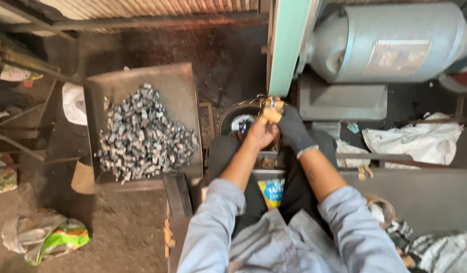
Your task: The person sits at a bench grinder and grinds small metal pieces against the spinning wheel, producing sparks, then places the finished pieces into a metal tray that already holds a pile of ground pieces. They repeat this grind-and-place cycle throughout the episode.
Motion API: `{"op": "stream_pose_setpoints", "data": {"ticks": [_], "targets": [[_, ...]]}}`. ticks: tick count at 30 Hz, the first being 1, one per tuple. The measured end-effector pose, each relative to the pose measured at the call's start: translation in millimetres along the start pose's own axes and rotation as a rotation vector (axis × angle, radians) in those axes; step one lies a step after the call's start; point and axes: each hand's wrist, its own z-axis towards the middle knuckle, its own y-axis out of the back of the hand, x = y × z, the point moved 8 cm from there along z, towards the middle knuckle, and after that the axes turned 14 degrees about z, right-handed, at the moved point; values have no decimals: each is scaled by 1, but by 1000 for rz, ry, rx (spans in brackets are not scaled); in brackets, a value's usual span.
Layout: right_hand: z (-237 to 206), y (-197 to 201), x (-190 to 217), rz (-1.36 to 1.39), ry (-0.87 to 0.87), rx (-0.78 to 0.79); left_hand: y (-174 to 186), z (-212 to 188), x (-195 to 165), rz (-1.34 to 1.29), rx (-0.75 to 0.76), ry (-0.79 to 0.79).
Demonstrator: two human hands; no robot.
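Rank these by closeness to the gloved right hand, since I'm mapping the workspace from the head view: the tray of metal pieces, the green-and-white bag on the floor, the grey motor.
1. Grey motor, just above and right of the right hand.
2. Tray of metal pieces, off to the left.
3. Green-and-white bag, far lower left on the floor.

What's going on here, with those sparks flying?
A person presses a small part against a green belt on a grinder, and sparks fly where they meet. The left hand is bare and the right hand wears a dark glove; both hold the part. A tray heaped with small metal pieces sits to the left.
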Motion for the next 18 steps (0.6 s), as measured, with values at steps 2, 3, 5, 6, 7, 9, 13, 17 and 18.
{"op": "stream_pose_setpoints", "data": {"ticks": [2, 3, 5, 6, 7, 9, 13, 17, 18], "targets": [[15, 12, -15, 36, -51, -75, 2, 18, 3, -29, 10, 10], [23, 21, -22, 20, -93, -156, 1, 23, 5, -48, 13, 22], [22, 32, -32, -5, -193, -317, 3, 26, 4, -37, 44, -14], [20, 25, -26, -19, -149, -249, 6, 22, 1, -36, 44, -31], [14, 16, -17, -31, -95, -179, 11, 18, 1, 73, 32, -34], [0, -6, 7, -82, -30, -13, 9, -1, -11, 301, 51, -53], [-61, -45, 58, -459, 238, 186, -18, -60, -49, 1147, 219, -204], [-89, -61, 69, -1122, 581, 77, -50, -101, -72, 1934, 63, -537], [-88, -52, 64, -1076, 551, 37, -65, -111, -67, 2087, 66, -705]]}}
